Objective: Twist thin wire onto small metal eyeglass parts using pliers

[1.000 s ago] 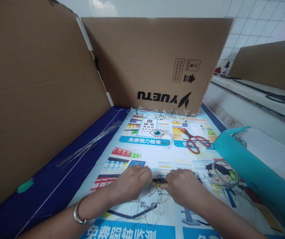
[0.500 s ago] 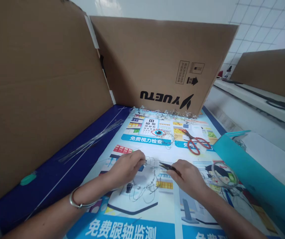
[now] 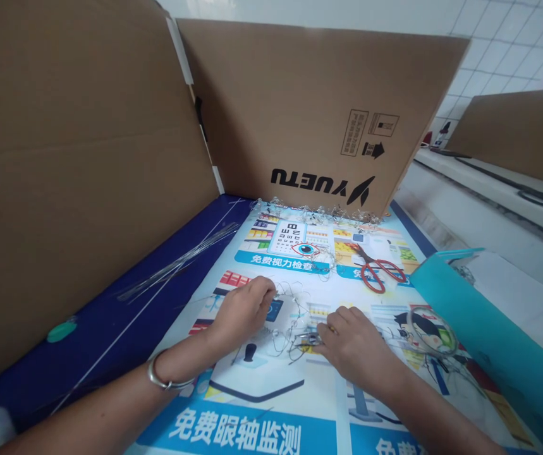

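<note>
My left hand [image 3: 241, 311] rests on the printed poster [image 3: 233, 431], its fingertips pinching a strand of a tangled thin wire piece [image 3: 290, 330]. My right hand [image 3: 356, 349] lies to the right of the tangle, shut on small black-tipped pliers [image 3: 311, 340]. Their jaws reach into the wires, and the fingers hide the handles. Red-handled scissors [image 3: 379, 272] lie farther up the poster, beyond my right hand. A strip of small wire-and-bead work [image 3: 321, 213] runs along the poster's far edge.
Tall cardboard panels [image 3: 81, 164] stand at the left and back. Loose straight wires [image 3: 181, 262] lie on a dark blue cloth [image 3: 86, 344]. To the right are a wire loop [image 3: 431, 331], a teal folder [image 3: 463, 316], and a white counter [image 3: 499, 177].
My right hand has moved down and left, bringing the pliers from above the wires into the tangle. My left hand has shifted slightly up the poster. The view has tilted slightly.
</note>
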Demonstrator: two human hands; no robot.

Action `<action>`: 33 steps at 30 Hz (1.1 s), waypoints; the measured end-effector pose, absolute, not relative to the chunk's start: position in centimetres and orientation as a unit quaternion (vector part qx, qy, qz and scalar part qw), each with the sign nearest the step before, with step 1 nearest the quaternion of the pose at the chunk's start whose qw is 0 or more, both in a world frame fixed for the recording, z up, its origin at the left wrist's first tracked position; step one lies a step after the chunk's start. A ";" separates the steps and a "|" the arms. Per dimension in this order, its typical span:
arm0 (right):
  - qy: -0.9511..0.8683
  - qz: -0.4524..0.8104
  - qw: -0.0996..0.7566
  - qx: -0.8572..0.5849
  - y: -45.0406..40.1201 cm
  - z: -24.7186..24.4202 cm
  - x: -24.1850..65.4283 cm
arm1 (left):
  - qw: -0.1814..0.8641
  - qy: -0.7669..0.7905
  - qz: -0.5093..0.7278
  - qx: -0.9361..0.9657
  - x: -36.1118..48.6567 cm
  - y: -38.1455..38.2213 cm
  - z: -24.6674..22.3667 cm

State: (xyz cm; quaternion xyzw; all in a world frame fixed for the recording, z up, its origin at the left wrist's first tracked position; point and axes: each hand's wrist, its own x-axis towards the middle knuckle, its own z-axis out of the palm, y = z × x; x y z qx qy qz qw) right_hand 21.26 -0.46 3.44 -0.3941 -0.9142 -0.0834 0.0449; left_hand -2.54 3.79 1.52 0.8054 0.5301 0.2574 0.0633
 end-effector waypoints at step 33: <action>-0.854 0.066 0.288 -0.429 0.9 1.9 23.5 | 0.163 0.486 0.242 0.824 -1.4 3.8 1.6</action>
